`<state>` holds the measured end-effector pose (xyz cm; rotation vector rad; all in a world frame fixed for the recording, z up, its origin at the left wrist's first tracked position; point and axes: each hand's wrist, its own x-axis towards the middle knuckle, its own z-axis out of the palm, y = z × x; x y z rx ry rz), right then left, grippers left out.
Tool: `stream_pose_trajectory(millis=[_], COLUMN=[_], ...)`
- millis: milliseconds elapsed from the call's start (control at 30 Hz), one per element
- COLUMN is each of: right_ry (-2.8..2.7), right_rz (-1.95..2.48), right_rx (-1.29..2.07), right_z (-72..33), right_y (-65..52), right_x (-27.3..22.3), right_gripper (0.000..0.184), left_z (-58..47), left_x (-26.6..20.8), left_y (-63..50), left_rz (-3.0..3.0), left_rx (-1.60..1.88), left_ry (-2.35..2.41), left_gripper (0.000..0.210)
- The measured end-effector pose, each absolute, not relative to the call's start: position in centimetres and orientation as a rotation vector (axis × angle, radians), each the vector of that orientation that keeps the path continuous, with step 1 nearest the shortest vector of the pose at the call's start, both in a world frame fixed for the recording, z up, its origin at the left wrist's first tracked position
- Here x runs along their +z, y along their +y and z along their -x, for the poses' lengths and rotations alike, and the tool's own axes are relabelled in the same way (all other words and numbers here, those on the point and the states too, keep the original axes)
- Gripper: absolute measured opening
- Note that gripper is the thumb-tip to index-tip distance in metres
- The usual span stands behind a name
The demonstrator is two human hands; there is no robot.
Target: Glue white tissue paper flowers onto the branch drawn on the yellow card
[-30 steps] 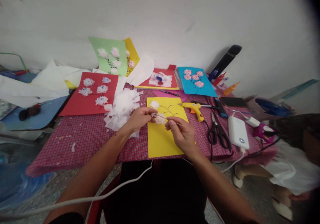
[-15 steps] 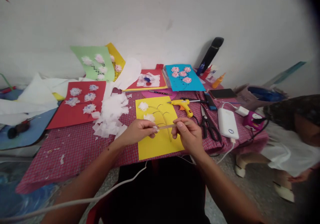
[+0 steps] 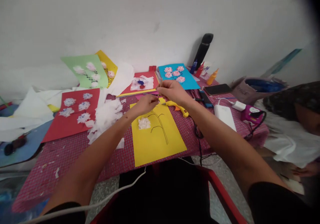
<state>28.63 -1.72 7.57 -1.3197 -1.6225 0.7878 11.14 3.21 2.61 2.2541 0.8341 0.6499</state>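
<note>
My left hand (image 3: 147,104) is pinched closed above the top edge of a yellow sheet (image 3: 147,147), and what its fingertips hold is too small to make out. My right hand (image 3: 172,91) is closed just above and to the right of it, gripping a thin stick (image 3: 160,83) that mostly hides behind the fingers. On the yellow sheet are drawn dark curved stems and a white tissue-paper flower (image 3: 144,123); my left hand covers the sheet's upper left part. A yellow glue gun (image 3: 178,107) lies under my right wrist, its nozzle toward my left fingertips.
White tissue squares (image 3: 107,115) are heaped left of the yellow sheet. Flower pictures on red (image 3: 56,125), green (image 3: 72,65) and blue (image 3: 191,80) sheets stand around. Paint bottles (image 3: 213,77), a phone (image 3: 217,89) and a white power bank (image 3: 225,117) are at right. A person (image 3: 292,137) sits beside the table.
Both hands have moved away from me, up past the sheet's top edge. The stick, formerly stretched between both hands, now shows only at my right fingers. My right forearm now covers the scissors.
</note>
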Motion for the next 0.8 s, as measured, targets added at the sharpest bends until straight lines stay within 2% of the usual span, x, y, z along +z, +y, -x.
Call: stream_pose_trajectory(millis=[267, 800], right_ry=[-1.807, -1.841], right_rz=[1.596, 1.612], right_rx=[0.495, 0.454], right_z=[-29.0, -28.8], right_y=[1.2, 1.1], right_x=[5.2, 3.6], right_gripper=[0.022, 0.024], left_z=[-12.6, -12.4], left_x=[-0.1, -1.1], left_y=[6.1, 7.1], left_rz=[-2.266, -2.558], left_rx=[0.538, 0.248], left_ry=[0.828, 0.849], left_gripper=[0.016, 0.023])
